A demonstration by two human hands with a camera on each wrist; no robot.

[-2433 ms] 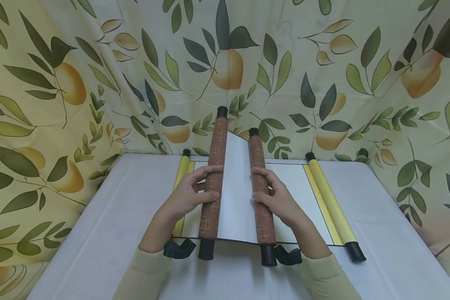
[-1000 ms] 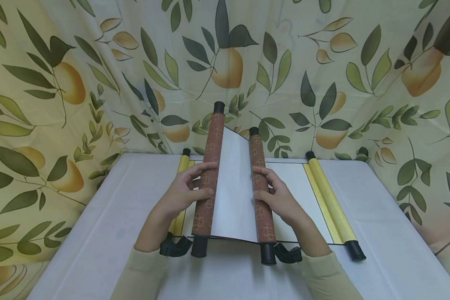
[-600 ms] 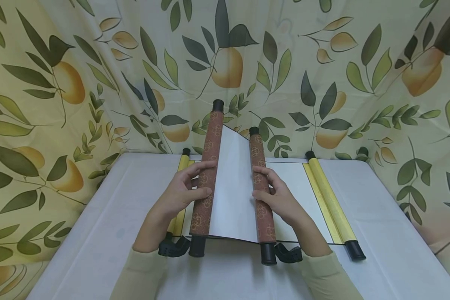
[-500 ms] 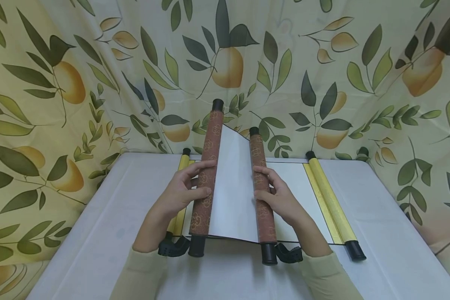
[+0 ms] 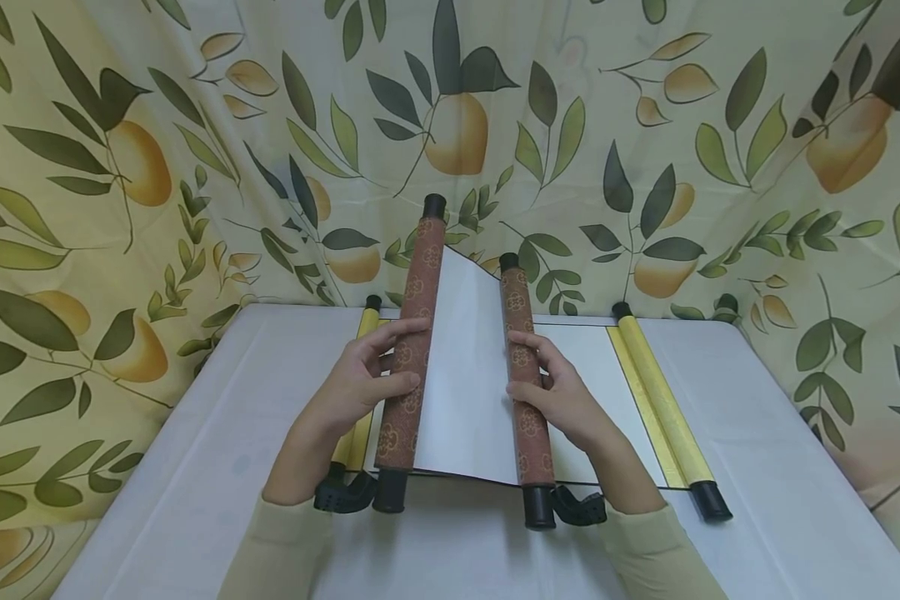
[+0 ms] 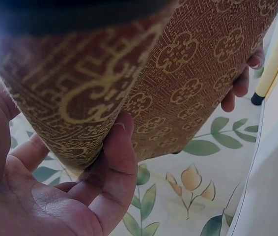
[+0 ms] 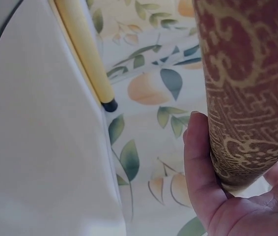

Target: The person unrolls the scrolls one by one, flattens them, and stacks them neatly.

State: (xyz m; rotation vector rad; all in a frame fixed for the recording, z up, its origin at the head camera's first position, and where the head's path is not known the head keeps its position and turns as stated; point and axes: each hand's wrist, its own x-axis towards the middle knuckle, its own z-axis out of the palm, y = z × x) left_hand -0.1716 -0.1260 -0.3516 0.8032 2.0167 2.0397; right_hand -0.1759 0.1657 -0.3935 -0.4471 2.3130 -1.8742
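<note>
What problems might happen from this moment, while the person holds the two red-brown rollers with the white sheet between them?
The white sheet might crease or pull askew, because the left roller reaches higher in the head view than the right roller. If the left grip slips, that roller may swing down. Either roller could also fall and mark the yellow-edged scroll lying open behind.
</note>
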